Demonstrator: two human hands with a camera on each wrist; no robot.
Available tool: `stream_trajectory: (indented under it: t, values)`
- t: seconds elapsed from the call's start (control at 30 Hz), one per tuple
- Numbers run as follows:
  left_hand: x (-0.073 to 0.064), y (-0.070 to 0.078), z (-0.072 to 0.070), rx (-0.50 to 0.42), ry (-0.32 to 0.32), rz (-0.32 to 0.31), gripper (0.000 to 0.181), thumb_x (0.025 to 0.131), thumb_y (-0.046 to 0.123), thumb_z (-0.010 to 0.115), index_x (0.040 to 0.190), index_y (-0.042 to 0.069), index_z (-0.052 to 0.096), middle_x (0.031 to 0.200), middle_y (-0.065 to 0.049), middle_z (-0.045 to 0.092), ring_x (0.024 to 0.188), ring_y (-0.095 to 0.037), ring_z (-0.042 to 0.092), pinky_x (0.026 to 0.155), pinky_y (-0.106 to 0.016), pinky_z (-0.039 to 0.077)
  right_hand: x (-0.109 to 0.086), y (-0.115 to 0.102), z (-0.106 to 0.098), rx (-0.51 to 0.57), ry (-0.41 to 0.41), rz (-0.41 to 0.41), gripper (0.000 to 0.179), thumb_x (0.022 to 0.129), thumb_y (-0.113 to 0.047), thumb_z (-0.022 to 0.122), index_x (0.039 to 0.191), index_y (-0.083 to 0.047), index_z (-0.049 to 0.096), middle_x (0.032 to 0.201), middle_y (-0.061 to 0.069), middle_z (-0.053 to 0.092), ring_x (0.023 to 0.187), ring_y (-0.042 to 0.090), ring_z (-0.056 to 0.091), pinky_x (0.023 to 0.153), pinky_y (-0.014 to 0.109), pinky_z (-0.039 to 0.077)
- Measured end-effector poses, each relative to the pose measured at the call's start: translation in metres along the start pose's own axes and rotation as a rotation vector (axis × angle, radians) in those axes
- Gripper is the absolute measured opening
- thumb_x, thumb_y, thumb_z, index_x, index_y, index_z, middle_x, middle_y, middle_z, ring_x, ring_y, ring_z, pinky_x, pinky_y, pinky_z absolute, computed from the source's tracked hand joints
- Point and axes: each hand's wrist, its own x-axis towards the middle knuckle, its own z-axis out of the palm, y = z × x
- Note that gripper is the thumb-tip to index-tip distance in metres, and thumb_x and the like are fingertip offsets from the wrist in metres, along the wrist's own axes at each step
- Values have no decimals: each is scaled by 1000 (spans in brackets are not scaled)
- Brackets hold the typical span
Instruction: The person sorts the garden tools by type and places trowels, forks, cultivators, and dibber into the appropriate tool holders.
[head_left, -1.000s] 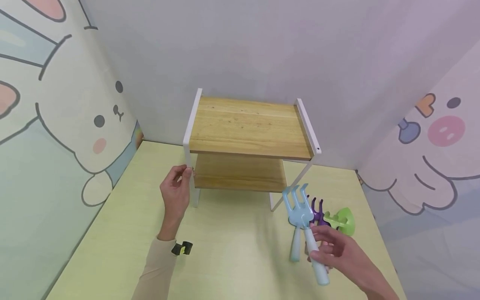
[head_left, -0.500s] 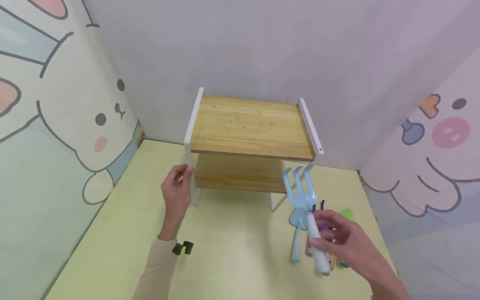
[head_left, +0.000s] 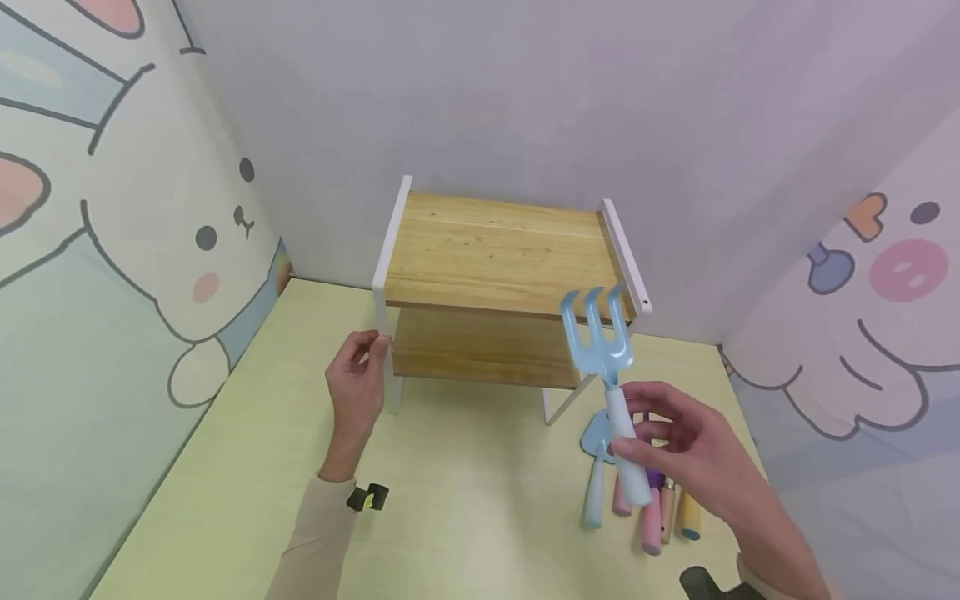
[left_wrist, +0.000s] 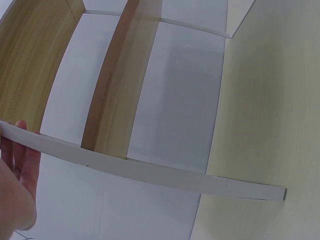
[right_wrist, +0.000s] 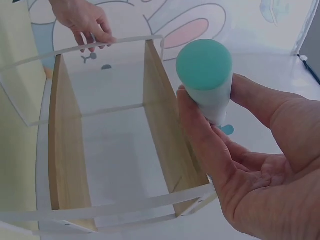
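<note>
My right hand [head_left: 682, 446] pinches the pale handle of a light blue hand rake [head_left: 602, 350], tines pointing up and away, in front of the shelf's right side. In the right wrist view the handle's teal end [right_wrist: 204, 65] faces the camera between thumb and fingers. My left hand [head_left: 358, 379] grips the white front-left post of a two-tier wooden shelf [head_left: 502, 254]. The left wrist view shows its fingers [left_wrist: 31, 167] curled round that white frame [left_wrist: 150, 172]. Below the rake, a light blue trowel [head_left: 596, 437] lies on the table.
Beside the trowel lie tools with pink [head_left: 651, 525] and yellow handles [head_left: 691, 517], their heads mostly hidden behind my right hand. The pale yellow table [head_left: 465, 500] meets a grey wall [head_left: 495, 100] at the back. Printed cartoon walls stand at both sides.
My right hand has lifted the hand rake up and toward the shelf, uncovering the pink and yellow handles. The left hand keeps its hold on the shelf post.
</note>
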Motion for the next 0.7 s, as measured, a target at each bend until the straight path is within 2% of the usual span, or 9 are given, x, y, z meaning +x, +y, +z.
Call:
stream_trajectory:
  t: [0.07,0.23,0.4,0.57,0.7]
  values:
    - [1,8,2,1,0,-2,7,97,-16,58,98,-23,58,86,-26,62,80,-6,65,72,-14,56,4,-5,1,-5,11,-23,47,89,7,76,132,-5,60,114,5,68,87,18,72,64,35,63]
    - [1,20,4,17,-4,-8,10,98,-13,59,99,-23,57,86,-23,63,81,-2,64,72,-14,55,15,-17,3,-44,20,-39,49,88,3,79,133,-6,61,114,4,68,88,19,73,66,34,63]
    - [0,20,4,38,-10,-21,10,98,-13,59,100,-22,58,90,-38,57,82,-1,63,71,-14,55,23,-25,6,-72,21,-30,48,90,-4,80,134,-8,60,115,3,68,89,21,74,65,35,63]
    - [-1,20,4,39,-11,-22,9,98,-13,59,100,-22,58,90,-40,57,82,-2,63,69,-16,55,31,-33,10,-66,26,-34,49,90,-4,80,135,-5,59,117,5,68,90,20,75,68,35,63]
    - [-2,21,3,41,-9,-18,9,98,-14,59,99,-22,58,89,-37,58,82,-1,63,69,-13,54,38,-37,13,-66,33,-47,49,91,-5,79,135,-3,59,118,11,67,91,18,74,70,34,63]
